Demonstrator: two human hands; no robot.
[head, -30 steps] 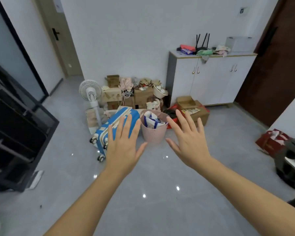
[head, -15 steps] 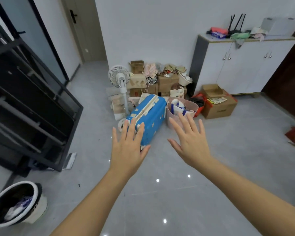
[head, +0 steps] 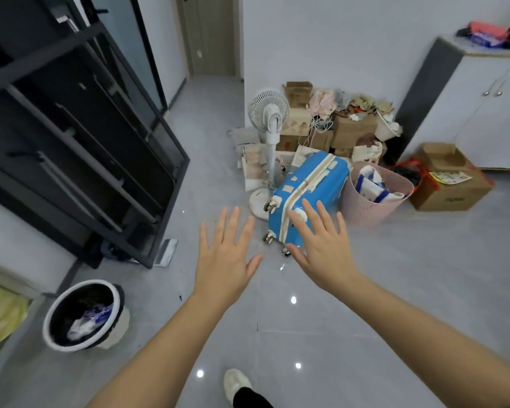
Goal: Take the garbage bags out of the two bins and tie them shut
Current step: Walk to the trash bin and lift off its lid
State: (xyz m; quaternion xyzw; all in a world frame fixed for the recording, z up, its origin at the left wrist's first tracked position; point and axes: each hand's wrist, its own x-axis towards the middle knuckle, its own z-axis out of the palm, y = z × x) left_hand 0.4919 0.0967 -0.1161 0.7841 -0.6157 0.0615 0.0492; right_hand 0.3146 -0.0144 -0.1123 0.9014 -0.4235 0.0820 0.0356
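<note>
A white round bin (head: 51,313) lined with a black garbage bag (head: 80,307) stands on the floor at the lower left, with crumpled white and blue rubbish inside. My left hand (head: 224,260) and my right hand (head: 321,251) are stretched out in front of me, palms down, fingers spread, holding nothing. Both hands hover well to the right of the bin and above the floor. I see only this one lined bin.
A black metal frame (head: 100,148) leans at the left. Ahead lie a blue suitcase (head: 306,195), a white standing fan (head: 270,119), a pink basket (head: 371,207), cardboard boxes (head: 451,184) and a white cabinet (head: 489,113). My foot in a white shoe (head: 236,384) shows below.
The view has swung left and down, bringing the bin further into view at the lower left. My hands stay spread and empty in front of me.
</note>
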